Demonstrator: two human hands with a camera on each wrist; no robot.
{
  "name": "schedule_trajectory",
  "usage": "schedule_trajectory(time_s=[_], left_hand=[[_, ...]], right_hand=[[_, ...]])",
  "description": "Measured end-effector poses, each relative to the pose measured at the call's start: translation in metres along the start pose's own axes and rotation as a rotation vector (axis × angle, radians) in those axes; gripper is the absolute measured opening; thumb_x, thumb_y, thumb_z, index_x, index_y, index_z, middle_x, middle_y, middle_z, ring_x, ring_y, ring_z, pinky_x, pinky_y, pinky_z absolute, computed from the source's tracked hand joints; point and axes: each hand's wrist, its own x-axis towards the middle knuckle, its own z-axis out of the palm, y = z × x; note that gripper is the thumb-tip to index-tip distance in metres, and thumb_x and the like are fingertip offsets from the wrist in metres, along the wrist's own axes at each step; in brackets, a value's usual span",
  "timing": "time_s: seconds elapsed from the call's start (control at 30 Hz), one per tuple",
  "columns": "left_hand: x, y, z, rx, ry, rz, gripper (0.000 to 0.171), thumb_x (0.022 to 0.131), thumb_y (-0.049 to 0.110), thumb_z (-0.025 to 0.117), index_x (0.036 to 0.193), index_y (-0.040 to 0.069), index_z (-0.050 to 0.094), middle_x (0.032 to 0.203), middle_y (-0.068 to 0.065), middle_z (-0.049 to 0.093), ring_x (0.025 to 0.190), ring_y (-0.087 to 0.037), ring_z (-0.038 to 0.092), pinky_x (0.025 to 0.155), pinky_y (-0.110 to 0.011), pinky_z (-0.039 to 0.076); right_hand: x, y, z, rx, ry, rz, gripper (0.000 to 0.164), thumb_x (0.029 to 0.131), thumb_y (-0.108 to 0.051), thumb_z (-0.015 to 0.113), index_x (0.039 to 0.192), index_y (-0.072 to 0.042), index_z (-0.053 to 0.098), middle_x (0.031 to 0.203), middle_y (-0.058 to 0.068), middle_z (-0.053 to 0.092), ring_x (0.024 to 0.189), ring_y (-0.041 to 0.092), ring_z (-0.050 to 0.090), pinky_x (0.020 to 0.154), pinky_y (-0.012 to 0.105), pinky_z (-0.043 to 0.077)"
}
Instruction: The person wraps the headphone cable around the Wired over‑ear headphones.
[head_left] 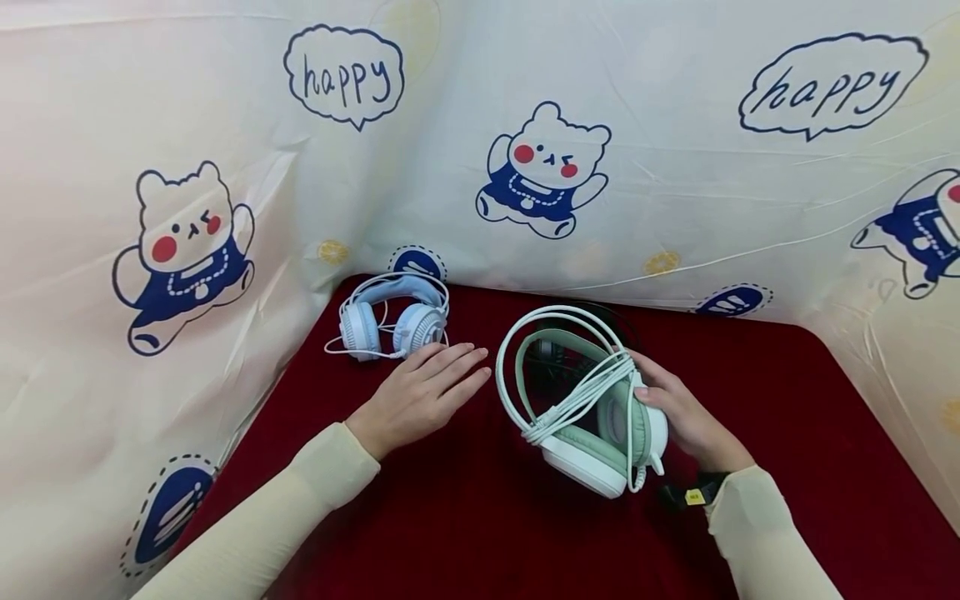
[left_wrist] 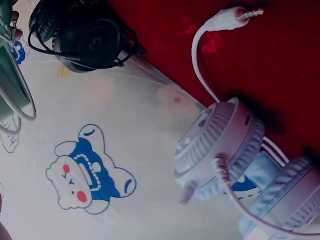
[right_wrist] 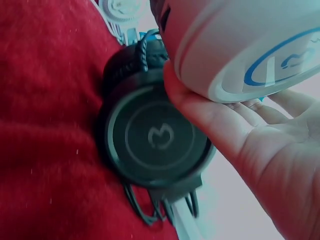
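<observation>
My right hand [head_left: 686, 417] grips a white-and-green pair of headphones [head_left: 585, 467] by one ear cup, with the headband tilted to the left and the white cable wound across it. In the right wrist view the thumb and palm lie against the white ear cup [right_wrist: 250, 50]. My left hand [head_left: 423, 400] holds nothing; its fingers are extended, close in front of the light-blue headphones [head_left: 360, 329]. Behind the held pair sits a black pair of headphones [head_left: 551, 350], partly hidden in the head view; its round ear cup [right_wrist: 160, 135] shows plainly in the right wrist view.
Dark red cloth [head_left: 442, 533] covers the table. A pale printed curtain [head_left: 675, 200] with bears and "happy" bubbles encloses its back and sides. The light-blue pair's cable plug [left_wrist: 232, 19] lies on the cloth. A black strap [head_left: 697, 493] sits on the right wrist.
</observation>
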Motion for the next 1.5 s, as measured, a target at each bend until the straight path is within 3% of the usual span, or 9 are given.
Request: schedule_trajectory(time_s=[0.33,0.67,1.0,1.27,1.4,1.5], left_hand=[[0.008,-0.004,0.015,-0.049,0.068,-0.026,0.036,0.1,0.025,0.05,0.128,0.007,0.061,0.134,-0.012,0.058,0.124,-0.027,0.052,0.101,-0.044,0.04],[0.011,-0.01,0.032,-0.108,0.005,-0.102,0.03,0.093,0.026,0.063,0.116,0.009,0.069,0.119,-0.008,0.066,0.116,-0.026,0.056,0.099,-0.042,0.042],[0.021,-0.02,0.058,-0.13,-0.068,-0.164,0.02,0.092,0.028,0.064,0.095,0.012,0.075,0.098,-0.003,0.072,0.101,-0.022,0.06,0.091,-0.039,0.043],[0.044,-0.024,0.074,-0.159,-0.121,-0.269,0.026,0.097,0.035,0.057,0.095,0.014,0.073,0.1,-0.002,0.071,0.103,-0.021,0.06,0.092,-0.039,0.042],[0.057,-0.027,0.082,-0.203,-0.206,-0.36,0.031,0.097,0.039,0.055,0.1,0.013,0.072,0.102,-0.002,0.07,0.102,-0.021,0.061,0.093,-0.039,0.043],[0.067,-0.032,0.09,-0.274,-0.306,-0.476,0.037,0.097,0.043,0.054,0.11,0.013,0.07,0.107,-0.002,0.07,0.1,-0.02,0.063,0.093,-0.039,0.046]], right_hand=[[-0.015,0.005,-0.015,0.019,0.072,0.013,0.055,0.098,-0.013,0.04,0.15,0.001,0.027,0.132,-0.003,0.054,0.113,0.015,0.052,0.09,0.027,0.047],[-0.03,0.008,-0.03,0.036,0.119,0.001,0.054,0.101,-0.012,0.036,0.15,0.004,0.023,0.136,-0.003,0.05,0.117,0.015,0.049,0.092,0.025,0.045],[-0.039,0.009,-0.044,0.073,0.132,-0.04,0.051,0.102,-0.009,0.032,0.15,0.005,0.021,0.132,-0.003,0.054,0.109,0.013,0.057,0.087,0.027,0.05],[-0.044,0.01,-0.058,0.103,0.164,-0.049,0.049,0.104,-0.008,0.031,0.151,0.002,0.023,0.131,-0.003,0.056,0.107,0.011,0.058,0.087,0.025,0.05],[-0.046,0.012,-0.064,0.126,0.187,-0.05,0.048,0.104,-0.008,0.032,0.151,0.001,0.025,0.132,-0.002,0.056,0.107,0.01,0.057,0.088,0.024,0.049],[-0.046,0.014,-0.067,0.137,0.206,-0.051,0.048,0.104,-0.009,0.032,0.15,0.001,0.027,0.133,-0.001,0.055,0.109,0.01,0.055,0.089,0.023,0.048]])
